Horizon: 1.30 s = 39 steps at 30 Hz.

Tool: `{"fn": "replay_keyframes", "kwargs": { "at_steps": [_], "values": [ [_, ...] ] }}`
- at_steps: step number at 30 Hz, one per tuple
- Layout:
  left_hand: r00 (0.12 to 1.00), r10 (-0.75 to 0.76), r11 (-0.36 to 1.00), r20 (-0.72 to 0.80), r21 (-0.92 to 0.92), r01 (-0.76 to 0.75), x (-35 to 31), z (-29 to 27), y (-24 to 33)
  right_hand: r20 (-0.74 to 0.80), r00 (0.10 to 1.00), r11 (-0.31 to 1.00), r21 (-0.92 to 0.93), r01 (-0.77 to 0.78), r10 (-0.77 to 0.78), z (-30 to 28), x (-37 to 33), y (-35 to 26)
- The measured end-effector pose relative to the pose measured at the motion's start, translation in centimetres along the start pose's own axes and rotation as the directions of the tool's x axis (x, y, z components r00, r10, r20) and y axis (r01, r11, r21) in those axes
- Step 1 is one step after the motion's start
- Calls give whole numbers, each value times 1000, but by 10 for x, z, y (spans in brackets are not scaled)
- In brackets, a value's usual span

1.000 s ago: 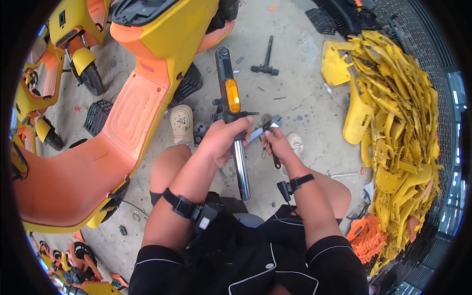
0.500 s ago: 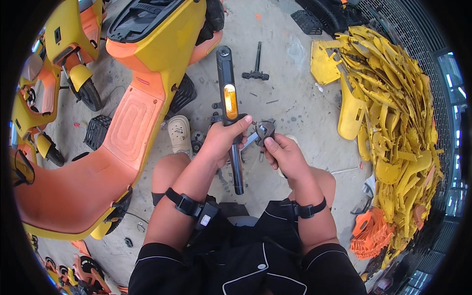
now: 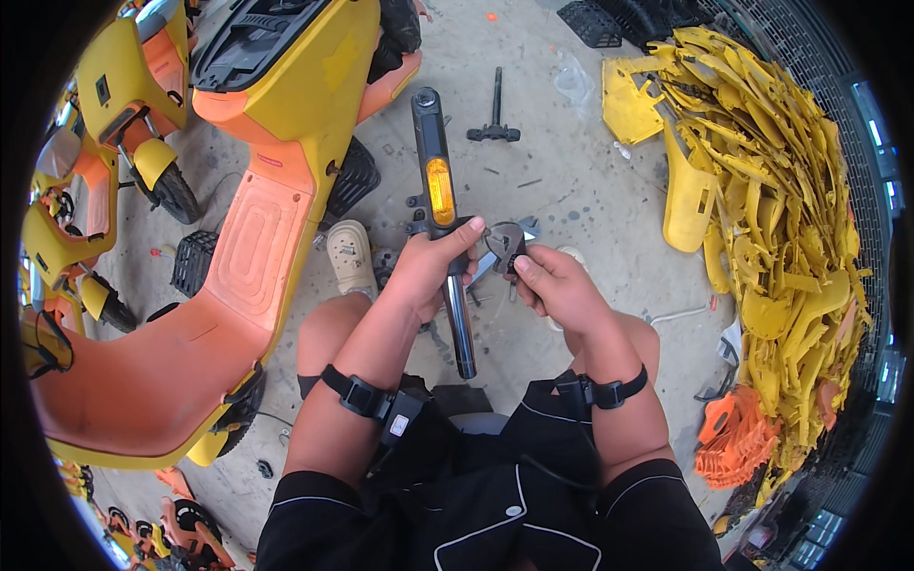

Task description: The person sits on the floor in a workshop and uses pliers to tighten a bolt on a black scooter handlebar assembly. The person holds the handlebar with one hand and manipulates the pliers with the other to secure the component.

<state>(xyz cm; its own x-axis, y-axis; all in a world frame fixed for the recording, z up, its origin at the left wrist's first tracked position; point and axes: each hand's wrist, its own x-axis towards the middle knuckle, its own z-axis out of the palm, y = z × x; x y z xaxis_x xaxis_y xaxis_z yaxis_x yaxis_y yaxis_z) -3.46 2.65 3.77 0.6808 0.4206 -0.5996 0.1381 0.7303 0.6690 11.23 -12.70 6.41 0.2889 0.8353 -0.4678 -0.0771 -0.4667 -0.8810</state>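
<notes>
My left hand (image 3: 427, 269) is wrapped round a black fork leg (image 3: 429, 133), its thumb stretched toward the right. The leg stands nearly in line with my view, with an amber reflector (image 3: 440, 191) on its upper part and a shiny tube (image 3: 460, 333) below my fist. Just to its right, my right hand (image 3: 564, 285) grips a dark adjustable wrench (image 3: 505, 243) between thumb and fingers. The wrench's head is close to my left thumb; whether it touches the fork leg I cannot tell. My right palm hides the wrench's handle.
A yellow and orange scooter body (image 3: 252, 219) lies close on my left, with more scooters (image 3: 133, 86) beyond. A T-shaped steering stem (image 3: 494, 124) rests on the concrete floor ahead. Yellow panels (image 3: 790, 209) are heaped at right, near stacked orange pieces (image 3: 733, 438).
The wrench has turned slightly and moved a little left, closer to my left hand. My left hand keeps its hold on the fork leg. The whole view has shifted slightly.
</notes>
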Motion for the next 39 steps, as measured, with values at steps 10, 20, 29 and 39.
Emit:
{"fn": "replay_keyframes", "kwargs": {
  "at_steps": [10,20,29,39],
  "values": [
    [1000,-14,1000,11,-11,14,-2,9,-7,20,999,998,-49,-37,38,-4,4,5],
    [999,-36,996,29,-75,38,4,11,-9,0,1000,998,63,-11,11,1,8,5],
    [1000,3,995,16,-103,-2,6,10,-12,-49,998,996,80,-35,39,11,7,-9],
    [965,203,974,-169,136,-181,13,15,-23,-52,995,939,337,-63,85,25,23,4]
  ]
}}
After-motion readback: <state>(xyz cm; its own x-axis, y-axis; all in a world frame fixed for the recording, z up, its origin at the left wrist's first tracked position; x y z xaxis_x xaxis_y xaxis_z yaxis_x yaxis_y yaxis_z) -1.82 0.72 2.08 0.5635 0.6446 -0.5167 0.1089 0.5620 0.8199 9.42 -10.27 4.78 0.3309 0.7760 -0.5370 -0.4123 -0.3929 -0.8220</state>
